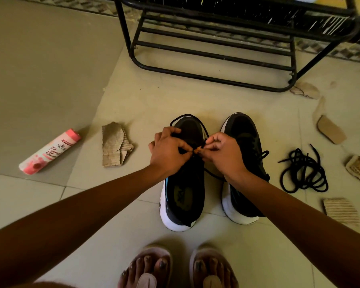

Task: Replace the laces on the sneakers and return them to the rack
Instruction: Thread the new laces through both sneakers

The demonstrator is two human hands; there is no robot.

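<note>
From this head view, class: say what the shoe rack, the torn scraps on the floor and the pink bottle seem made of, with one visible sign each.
Shoe rack: probably painted metal, black, semi-gloss; thin bent tubes. Torn scraps: corrugated cardboard, matte brown; fluted ridges show. Pink bottle: likely plastic, smooth printed surface with faint sheen.

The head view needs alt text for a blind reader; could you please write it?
Left hand and right hand pinch a black lace over a black sneaker that stands beside its mate on a tiled floor. A loose lace lies to the right, a pink bottle to the left, a black rack beyond.
</note>
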